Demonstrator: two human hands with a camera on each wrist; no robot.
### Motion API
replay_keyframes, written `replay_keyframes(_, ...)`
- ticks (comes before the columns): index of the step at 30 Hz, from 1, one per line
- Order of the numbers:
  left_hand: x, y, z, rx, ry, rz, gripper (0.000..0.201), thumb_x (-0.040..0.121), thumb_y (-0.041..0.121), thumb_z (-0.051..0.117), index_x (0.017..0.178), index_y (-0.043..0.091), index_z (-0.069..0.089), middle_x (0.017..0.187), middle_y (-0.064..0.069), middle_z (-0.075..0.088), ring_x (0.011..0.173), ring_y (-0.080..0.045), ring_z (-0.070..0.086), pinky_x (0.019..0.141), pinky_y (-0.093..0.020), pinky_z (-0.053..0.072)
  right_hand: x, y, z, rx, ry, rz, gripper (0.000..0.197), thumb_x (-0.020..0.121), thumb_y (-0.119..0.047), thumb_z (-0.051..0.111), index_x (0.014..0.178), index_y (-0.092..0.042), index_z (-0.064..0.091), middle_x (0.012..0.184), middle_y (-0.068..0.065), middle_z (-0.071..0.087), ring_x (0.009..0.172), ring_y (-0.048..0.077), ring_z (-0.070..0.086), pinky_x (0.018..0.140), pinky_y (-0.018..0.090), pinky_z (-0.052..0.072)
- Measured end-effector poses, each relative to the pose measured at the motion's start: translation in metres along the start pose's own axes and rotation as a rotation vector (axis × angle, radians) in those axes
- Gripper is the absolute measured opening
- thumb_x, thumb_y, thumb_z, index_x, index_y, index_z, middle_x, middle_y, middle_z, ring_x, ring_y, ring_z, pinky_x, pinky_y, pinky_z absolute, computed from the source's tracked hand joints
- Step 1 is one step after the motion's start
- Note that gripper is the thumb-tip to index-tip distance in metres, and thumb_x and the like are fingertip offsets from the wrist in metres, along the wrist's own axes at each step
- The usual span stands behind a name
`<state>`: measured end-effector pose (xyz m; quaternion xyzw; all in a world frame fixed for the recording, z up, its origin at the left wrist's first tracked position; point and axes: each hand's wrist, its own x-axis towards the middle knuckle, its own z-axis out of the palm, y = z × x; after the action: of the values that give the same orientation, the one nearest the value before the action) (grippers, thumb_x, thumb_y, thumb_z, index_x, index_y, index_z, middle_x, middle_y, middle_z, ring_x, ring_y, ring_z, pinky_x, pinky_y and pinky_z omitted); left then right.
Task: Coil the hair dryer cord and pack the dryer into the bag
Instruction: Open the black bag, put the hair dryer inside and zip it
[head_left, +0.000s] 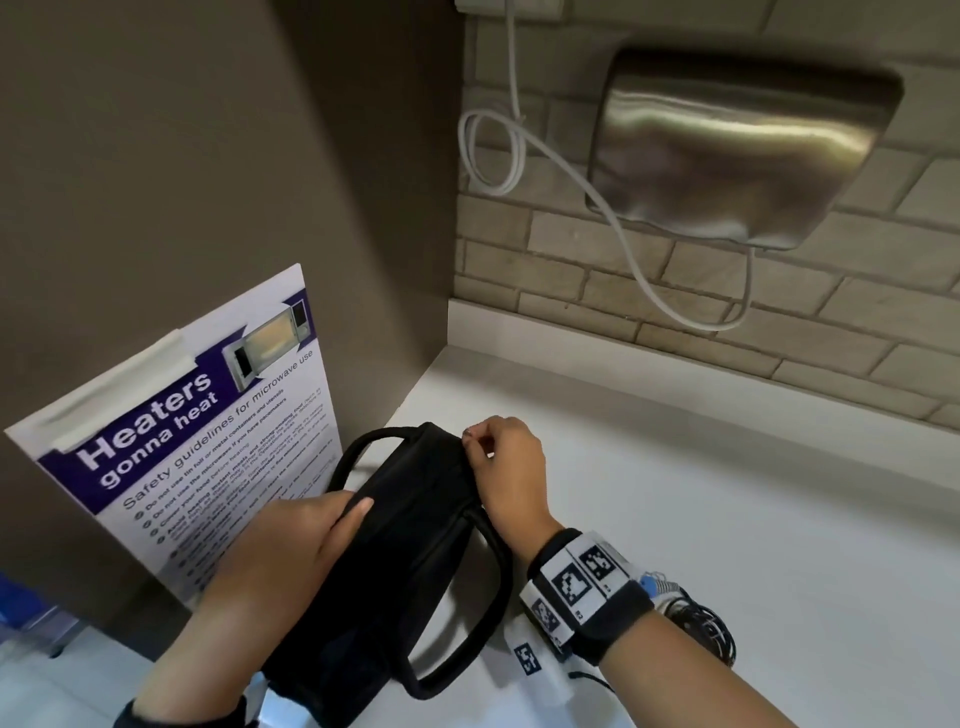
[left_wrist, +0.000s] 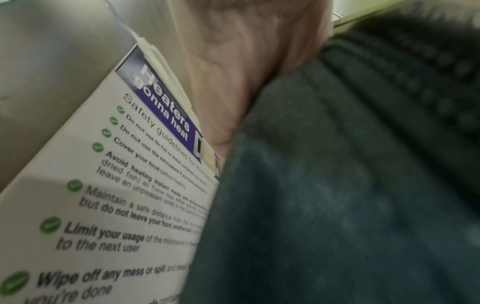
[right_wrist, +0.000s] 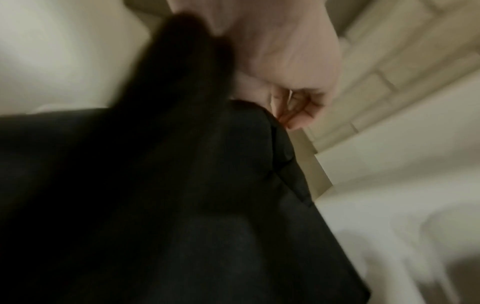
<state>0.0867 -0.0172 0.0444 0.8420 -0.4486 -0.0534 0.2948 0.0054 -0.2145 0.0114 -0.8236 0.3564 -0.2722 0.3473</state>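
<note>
Two hands seem to be closing a black bag (head_left: 395, 545) on a white counter (head_left: 727, 519).
The left hand (head_left: 291, 551) grips the bag's side; the right hand (head_left: 506, 467) pinches its far top end, likely a zip pull. The dryer is unseen, probably inside. Next, confirm the zip is fully closed.

Left hand (head_left: 291, 545) clamped, thumb extended; right hand (head_left: 511, 467) pinching (fingers curled).

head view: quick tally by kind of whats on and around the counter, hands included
black bag: 1
hands: 2 (left hand, right hand, both holding the bag)
safety poster: 1
metal wall unit: 1
white cord: 1
total: 6
</note>
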Motion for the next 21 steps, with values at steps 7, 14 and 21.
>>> replay_keyframes(7,0.002,-0.006,0.002,-0.031,0.065,0.0,0.035,0.092,0.03,0.047,0.059,0.021,0.054,0.044,-0.002,0.054,0.043,-0.014,0.053,0.048,-0.036,0.047,-0.034,-0.03,0.003,-0.128,0.073,-0.482,0.009,0.087,-0.014,0.059,0.084,-0.01,0.066,0.081,0.004,0.063,0.075,0.02,0.058,0.07,0.022,0.042)
replay_keyframes(14,0.001,-0.005,-0.005,-0.105,0.101,-0.053,0.037,0.09,0.028,0.053,0.057,0.011,0.057,0.044,-0.005,0.054,0.046,-0.018,0.054,0.05,-0.032,0.043,-0.049,-0.031,0.002,0.101,0.1,-0.415,0.008,0.088,-0.017,0.062,0.089,-0.014,0.069,0.082,-0.001,0.066,0.075,0.01,0.058,0.07,0.021,0.046)
replay_keyframes(21,0.002,-0.001,-0.003,-0.128,0.1,-0.025,0.045,0.088,0.031,0.055,0.05,0.009,0.046,0.047,-0.014,0.051,0.043,-0.018,0.048,0.043,-0.019,0.031,-0.053,-0.041,-0.005,0.299,-0.019,-0.28,0.006,0.086,-0.016,0.065,0.083,-0.017,0.07,0.077,-0.004,0.065,0.074,0.008,0.059,0.071,0.018,0.047)
